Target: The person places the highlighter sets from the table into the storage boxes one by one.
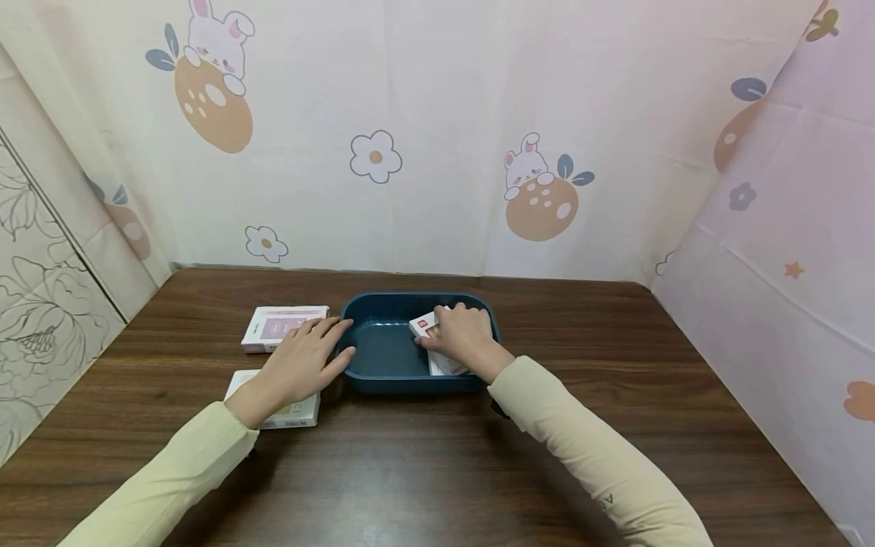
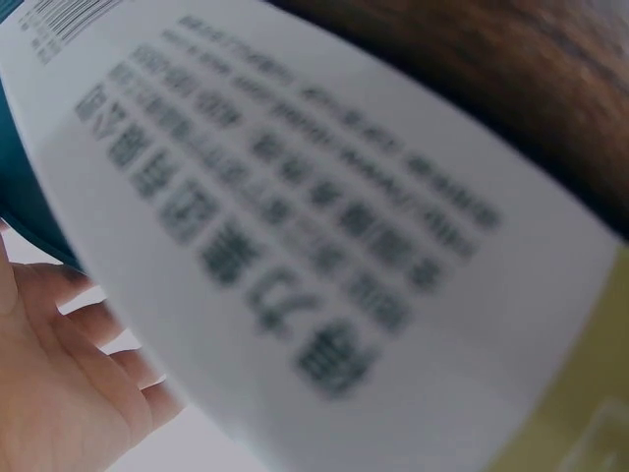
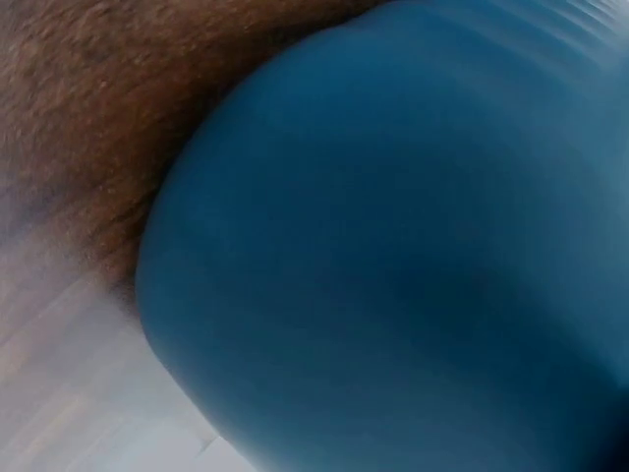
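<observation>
A dark blue plastic basin (image 1: 390,385) stands on the table. Inside its right half, my right hand (image 1: 468,338) grips a small white box (image 1: 422,324) with a red mark, thumb on the near side. Below that hand shows another white boxy surface (image 1: 444,366); I cannot tell whether it is a separate box. My left hand (image 1: 301,365), fingers extended, touches or nearly touches the basin's left rim. It hovers over a white box with a yellow-green panel (image 1: 301,414), whose printed side (image 2: 246,226) fills the left wrist view. The right wrist view shows just the basin's outer wall (image 3: 344,246).
Behind the left hand lies a white and pink box (image 1: 280,327), beside the basin. The dark wooden table (image 1: 410,471) ends at a patterned curtain (image 1: 437,205) at the back and another at the right.
</observation>
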`<state>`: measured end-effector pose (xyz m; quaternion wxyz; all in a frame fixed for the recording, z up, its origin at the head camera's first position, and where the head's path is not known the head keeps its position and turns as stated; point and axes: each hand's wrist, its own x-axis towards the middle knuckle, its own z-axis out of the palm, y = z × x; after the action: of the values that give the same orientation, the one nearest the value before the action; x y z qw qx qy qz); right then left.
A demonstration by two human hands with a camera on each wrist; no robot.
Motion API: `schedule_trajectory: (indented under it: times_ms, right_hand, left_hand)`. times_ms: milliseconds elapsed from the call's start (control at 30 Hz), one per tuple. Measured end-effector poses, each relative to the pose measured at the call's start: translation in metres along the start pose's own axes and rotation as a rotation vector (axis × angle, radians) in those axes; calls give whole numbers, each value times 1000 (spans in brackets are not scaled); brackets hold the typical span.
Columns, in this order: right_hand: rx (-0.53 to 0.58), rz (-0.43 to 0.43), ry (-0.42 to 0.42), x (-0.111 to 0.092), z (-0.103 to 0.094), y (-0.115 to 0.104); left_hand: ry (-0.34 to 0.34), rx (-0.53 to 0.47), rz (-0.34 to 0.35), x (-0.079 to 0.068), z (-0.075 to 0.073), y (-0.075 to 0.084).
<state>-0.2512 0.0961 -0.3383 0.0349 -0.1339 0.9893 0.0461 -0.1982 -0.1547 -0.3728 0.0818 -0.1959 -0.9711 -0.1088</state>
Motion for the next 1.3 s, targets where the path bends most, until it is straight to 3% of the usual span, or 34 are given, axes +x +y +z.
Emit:
schedule_trajectory:
  times_ms: [733,1300]
  right_hand:
    - [59,-112,2,2,1,6]
    - [71,-1,47,4,0,11]
  left_hand:
    - [-12,-5,-6,-1,-1,1]
    - [-9,-3,2,0,-3,2]
